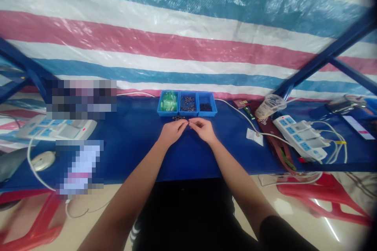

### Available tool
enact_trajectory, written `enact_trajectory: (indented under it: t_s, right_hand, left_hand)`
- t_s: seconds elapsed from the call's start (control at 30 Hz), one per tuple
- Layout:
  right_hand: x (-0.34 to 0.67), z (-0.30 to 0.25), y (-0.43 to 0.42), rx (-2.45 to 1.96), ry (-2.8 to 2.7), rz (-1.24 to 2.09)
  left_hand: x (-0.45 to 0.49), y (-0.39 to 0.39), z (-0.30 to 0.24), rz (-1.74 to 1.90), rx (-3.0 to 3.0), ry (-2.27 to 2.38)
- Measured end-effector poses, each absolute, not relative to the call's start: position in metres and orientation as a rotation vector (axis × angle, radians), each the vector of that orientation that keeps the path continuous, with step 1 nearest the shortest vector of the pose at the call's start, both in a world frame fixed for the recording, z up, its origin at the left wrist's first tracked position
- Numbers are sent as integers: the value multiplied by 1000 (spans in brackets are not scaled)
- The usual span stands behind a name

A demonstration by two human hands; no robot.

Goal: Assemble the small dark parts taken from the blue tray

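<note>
With the meeting fingertips as the clock's centre, a pale oval object (43,160) lies far off between 8 and 9 o'clock, and a white power strip (88,130) at 9. The left forearm comes in bare from between 7 and 8, its wrist nearly straight; the left hand (173,131) is palm-down, fingers bunched, thumb and forefinger pinched on a small dark part (189,123) at the centre, too small to identify. Between 10 and 11 sits a blue bin of green plastic pieces (167,113); nearer, at 10, a little pile of brass-coloured parts (178,118) lies just beyond the left fingers. At 12 is a blue bin of brass-coloured parts (187,114). The right hand (203,128) mirrors the left, knuckles arched, fingers curled, its tips pinching the same part; its forearm enters from between 4 and 5. Between 1 and 2 stands a blue bin of black parts (207,114); just past 3, a small clear packet (255,136); between 2 and 3, a plastic cup (269,106).
</note>
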State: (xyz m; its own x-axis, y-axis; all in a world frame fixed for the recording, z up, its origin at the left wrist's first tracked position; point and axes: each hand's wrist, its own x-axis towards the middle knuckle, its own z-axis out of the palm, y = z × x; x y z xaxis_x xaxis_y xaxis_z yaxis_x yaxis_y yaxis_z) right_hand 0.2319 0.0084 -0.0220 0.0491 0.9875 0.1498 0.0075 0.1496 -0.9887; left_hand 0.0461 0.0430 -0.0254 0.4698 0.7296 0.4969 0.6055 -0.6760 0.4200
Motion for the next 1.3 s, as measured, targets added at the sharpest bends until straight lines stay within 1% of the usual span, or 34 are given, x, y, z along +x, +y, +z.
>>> enact_trajectory:
  t_s: [0.1,0.27,0.73,1.1,1.3]
  right_hand:
    - [233,-21,11,-1109,-1235,1089]
    - [233,-22,14,-1073,-1219,1143]
    - [232,-19,7,-1126,-1236,1015]
    - [232,-15,6,-1124,-1220,1055]
    - [232,-14,5,-1116,-1235,1069]
  left_hand:
    - [48,43,-25,1008,2478,1206]
    - [49,45,-29,1074,2510,1143]
    - [50,46,-33,1123,2495,1105]
    - [47,48,-30,1210,2446,1082]
    - [49,45,-25,1177,2433,1068]
